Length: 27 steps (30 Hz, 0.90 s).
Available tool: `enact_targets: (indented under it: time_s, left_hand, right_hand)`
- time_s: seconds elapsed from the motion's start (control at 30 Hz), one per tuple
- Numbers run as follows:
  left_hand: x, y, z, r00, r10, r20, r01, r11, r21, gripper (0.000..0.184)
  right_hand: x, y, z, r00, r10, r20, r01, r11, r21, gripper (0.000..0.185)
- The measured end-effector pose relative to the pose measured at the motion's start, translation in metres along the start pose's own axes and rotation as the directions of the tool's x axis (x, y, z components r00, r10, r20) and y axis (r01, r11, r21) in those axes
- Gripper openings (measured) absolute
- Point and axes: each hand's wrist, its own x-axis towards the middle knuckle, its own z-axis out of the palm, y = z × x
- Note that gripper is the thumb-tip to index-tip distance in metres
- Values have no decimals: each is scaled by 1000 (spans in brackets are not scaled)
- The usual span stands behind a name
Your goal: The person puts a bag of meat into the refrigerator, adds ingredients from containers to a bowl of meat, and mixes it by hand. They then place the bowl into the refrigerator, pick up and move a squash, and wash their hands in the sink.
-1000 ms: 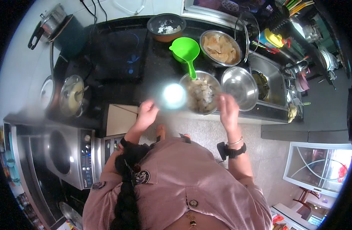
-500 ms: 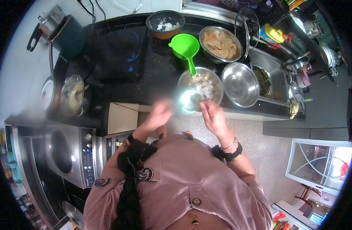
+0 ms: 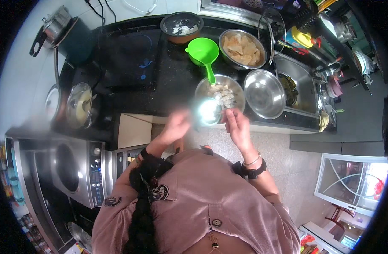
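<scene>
In front of the counter edge, my right hand [image 3: 237,125] pinches the right side of a small round, shiny thing [image 3: 208,111]. Glare washes out its surface, its rim looks pale teal, and its kind is unclear. My left hand [image 3: 177,126] is just left of it, fingers curled and smeared by blur. Whether those fingers touch or hold anything I cannot tell. Directly beyond lies a metal bowl [image 3: 241,92] of pale, greyish pieces of food [image 3: 224,94], partly covered by the shiny thing. A green ladle-like scoop [image 3: 203,51] rests with its handle over that bowl's rim.
Right of the food bowl stands another metal bowl [image 3: 265,94], beside the sink [image 3: 305,84]. Behind are a bowl of light-brown slices [image 3: 243,48] and a dark pot with white remains [image 3: 183,28]. An induction hob [image 3: 126,55] and a lidded glass pot [image 3: 80,106] are leftward.
The shiny thing has shifted very slightly and its glare is brighter. Both hands stay in nearly the same place, with only a small shift of the right fingers.
</scene>
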Motion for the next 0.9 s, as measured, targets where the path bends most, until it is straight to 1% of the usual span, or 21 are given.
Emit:
enact_targets:
  time_s: [0.03,0.07,0.13,0.2,0.27,0.4,0.47,0.53,0.57,0.63,0.7,0.77,0.87,0.9]
  left_hand:
    - [0,1,0,1000,-3,7,3,1000,-3,16]
    - [0,1,0,1000,-6,15,6,1000,-6,16]
    - [-1,-1,0,1000,-21,14,21,1000,9,17]
    - [-1,0,0,999,-35,13,35,999,24,17]
    - [-1,3,1,999,-33,25,33,999,0,17]
    - [-2,3,1,999,-44,29,43,999,9,18]
    - [-2,1,2,1000,12,6,-12,999,44,19]
    - [-2,5,1,1000,6,6,-6,999,32,20]
    - [-2,6,1,1000,-1,7,1,1000,19,20]
    - [-2,6,1,1000,-9,8,9,1000,9,20]
    - [-2,8,1,1000,-15,6,15,1000,-1,21]
    - [-3,11,1,999,-42,9,43,998,-52,21]
    - [-4,7,1,999,-46,10,47,998,-43,21]
    - [-4,7,1,999,-45,8,45,998,-42,21]
  right_hand:
    - [0,-2,-1,998,58,-9,-58,996,61,25]
    - [0,-2,-1,998,58,-8,-58,997,60,25]
    - [1,0,-1,996,93,-9,-91,989,117,25]
    - [1,0,-2,995,103,-4,-102,987,121,25]
    - [0,0,-1,993,115,3,-114,986,125,26]
    - [0,5,0,988,153,24,-155,970,185,27]
    - [0,7,0,984,175,33,-178,962,206,27]
    - [1,9,-1,982,184,27,-183,932,312,27]
    - [1,8,-1,983,184,27,-183,932,311,27]
    - [2,4,-3,970,242,32,-237,900,367,27]
    - [3,3,-5,971,235,29,-229,897,378,27]
    - [3,1,-5,973,230,26,-222,894,390,28]
    - [3,-3,-6,971,239,30,-232,892,388,26]
    - [3,-2,-4,983,182,36,-185,942,279,26]
